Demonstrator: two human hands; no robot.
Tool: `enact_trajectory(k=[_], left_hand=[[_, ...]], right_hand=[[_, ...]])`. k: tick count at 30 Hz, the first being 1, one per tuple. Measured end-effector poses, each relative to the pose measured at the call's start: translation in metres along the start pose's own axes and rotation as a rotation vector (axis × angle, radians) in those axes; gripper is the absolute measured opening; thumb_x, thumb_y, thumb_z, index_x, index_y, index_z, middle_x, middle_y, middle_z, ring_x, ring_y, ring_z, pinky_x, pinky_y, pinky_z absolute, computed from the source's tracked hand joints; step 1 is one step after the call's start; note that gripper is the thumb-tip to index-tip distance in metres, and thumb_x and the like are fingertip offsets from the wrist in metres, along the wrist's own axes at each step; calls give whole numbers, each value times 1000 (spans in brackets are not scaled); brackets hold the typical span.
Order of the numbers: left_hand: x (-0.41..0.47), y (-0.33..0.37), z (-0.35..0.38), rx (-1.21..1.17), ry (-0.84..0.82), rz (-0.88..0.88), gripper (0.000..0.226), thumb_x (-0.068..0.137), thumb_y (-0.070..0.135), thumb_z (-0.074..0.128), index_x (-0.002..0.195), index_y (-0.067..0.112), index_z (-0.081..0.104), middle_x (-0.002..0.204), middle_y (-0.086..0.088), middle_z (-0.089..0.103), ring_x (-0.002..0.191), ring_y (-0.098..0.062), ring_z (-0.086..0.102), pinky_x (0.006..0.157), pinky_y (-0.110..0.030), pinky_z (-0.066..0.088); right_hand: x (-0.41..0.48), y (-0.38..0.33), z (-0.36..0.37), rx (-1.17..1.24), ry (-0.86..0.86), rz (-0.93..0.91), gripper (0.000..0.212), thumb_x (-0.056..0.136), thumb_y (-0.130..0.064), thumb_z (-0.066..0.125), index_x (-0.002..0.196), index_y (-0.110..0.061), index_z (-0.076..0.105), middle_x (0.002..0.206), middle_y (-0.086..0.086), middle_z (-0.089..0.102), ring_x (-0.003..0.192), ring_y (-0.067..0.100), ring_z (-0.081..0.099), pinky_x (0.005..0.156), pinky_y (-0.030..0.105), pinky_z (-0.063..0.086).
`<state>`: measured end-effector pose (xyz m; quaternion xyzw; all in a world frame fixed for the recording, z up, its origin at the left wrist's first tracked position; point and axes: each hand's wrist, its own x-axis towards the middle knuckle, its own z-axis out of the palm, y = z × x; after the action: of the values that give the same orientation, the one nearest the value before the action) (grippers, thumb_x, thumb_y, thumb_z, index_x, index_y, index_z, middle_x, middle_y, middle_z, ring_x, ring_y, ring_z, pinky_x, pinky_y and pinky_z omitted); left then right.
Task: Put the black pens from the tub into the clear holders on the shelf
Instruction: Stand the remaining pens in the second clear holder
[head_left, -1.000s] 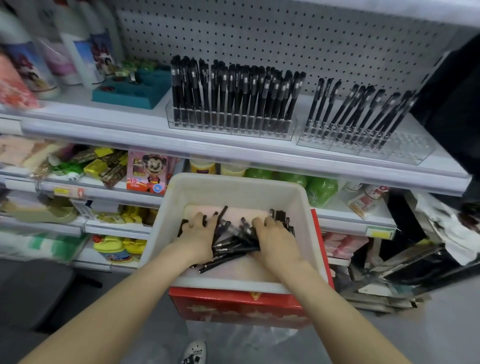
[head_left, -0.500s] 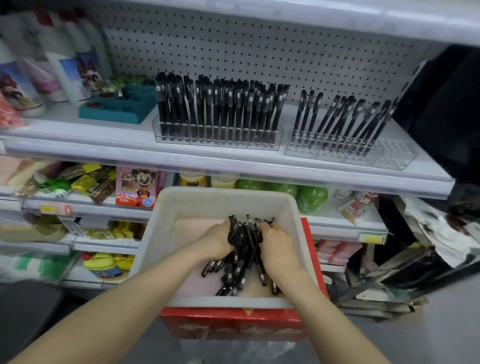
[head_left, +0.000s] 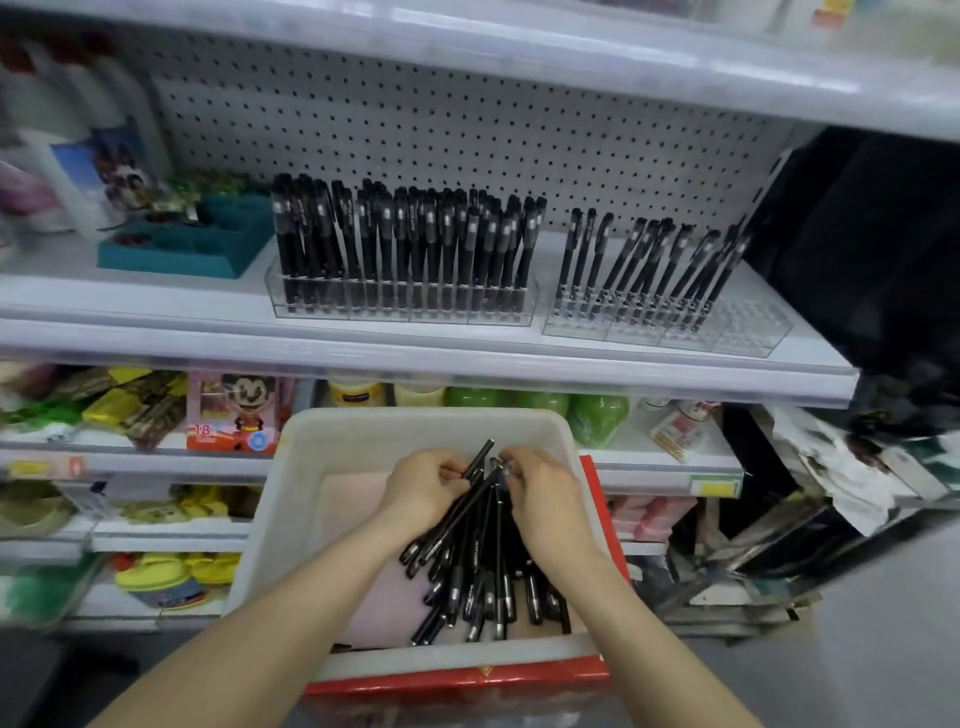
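While left grip (head_left: 423, 488) and right grip (head_left: 545, 499) clasp the black pens (head_left: 480, 561) at lower centre, square their ends before lifting.

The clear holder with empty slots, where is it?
In the head view the part-filled holder stands toward the right end of the pen shelf, right beside the full holder, above the white tub.

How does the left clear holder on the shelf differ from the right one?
The left holder is packed full; the right holder has its right end empty. The left holder's pens stand nearly upright; the right holder's lean right. Both are clear and hold black pens.
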<state>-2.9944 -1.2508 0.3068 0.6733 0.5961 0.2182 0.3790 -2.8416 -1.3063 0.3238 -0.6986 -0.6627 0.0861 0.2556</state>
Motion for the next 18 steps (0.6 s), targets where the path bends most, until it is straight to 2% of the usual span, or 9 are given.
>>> enact_trajectory(k=[3, 5, 7, 9, 11, 14, 16, 18], left_hand=[[3, 7, -8, -93, 37, 98, 11, 86, 16, 73, 96, 20, 71, 86, 8, 68, 81, -9, 63, 87, -26, 51], [4, 13, -15, -86, 2, 182, 13, 87, 17, 73, 97, 24, 71, 89, 11, 69, 85, -8, 65, 87, -26, 51], [5, 18, -20, -10, -40, 261, 15, 88, 23, 72, 103, 27, 73, 96, 13, 71, 90, -7, 65, 87, -25, 50], [7, 21, -27, 93, -63, 303, 14, 90, 29, 69, 104, 29, 72, 96, 15, 70, 89, -6, 64, 85, -24, 49], [11, 23, -35, 104, -58, 298, 9, 89, 31, 71, 97, 29, 70, 93, 14, 69, 89, -7, 63, 83, -26, 49], [18, 28, -47, -203, 1, 213, 12, 82, 21, 79, 92, 21, 74, 89, 6, 73, 85, -11, 68, 84, -29, 53], [17, 38, -51, -418, -1, 152, 13, 80, 15, 81, 91, 15, 74, 85, -1, 75, 75, -8, 69, 76, -24, 55], [17, 47, -51, -529, -36, 118, 15, 80, 10, 80, 93, 9, 72, 80, -8, 74, 65, -7, 67, 65, -20, 55]], right_hand=[[4, -9, -8, 260, 67, 73, 30, 93, -15, 60, 123, -21, 59, 86, -5, 63, 76, 10, 60, 67, 16, 43], [11, -14, -14, 434, 95, 149, 25, 93, -22, 63, 117, -26, 58, 84, -9, 62, 75, 2, 60, 65, 10, 43], [21, -15, -18, 508, 114, 182, 13, 91, -19, 65, 100, -27, 63, 81, -8, 65, 74, 3, 62, 68, 14, 47], [28, -14, -22, 545, 126, 212, 16, 89, -12, 65, 84, -27, 65, 75, -5, 67, 68, 8, 64, 68, 24, 51], [31, -12, -26, 591, 172, 267, 17, 91, -10, 62, 81, -25, 64, 69, -5, 66, 63, 7, 63, 67, 25, 52], [32, -10, -30, 743, 246, 341, 15, 94, -9, 59, 82, -18, 62, 66, -4, 62, 61, 10, 60, 71, 35, 54], [32, -12, -29, 834, 232, 391, 14, 96, -7, 55, 85, -14, 61, 67, 0, 60, 62, 14, 57, 69, 36, 53], [32, -15, -29, 862, 227, 388, 14, 97, -6, 53, 88, -13, 61, 69, 1, 59, 65, 14, 55, 67, 34, 49]])
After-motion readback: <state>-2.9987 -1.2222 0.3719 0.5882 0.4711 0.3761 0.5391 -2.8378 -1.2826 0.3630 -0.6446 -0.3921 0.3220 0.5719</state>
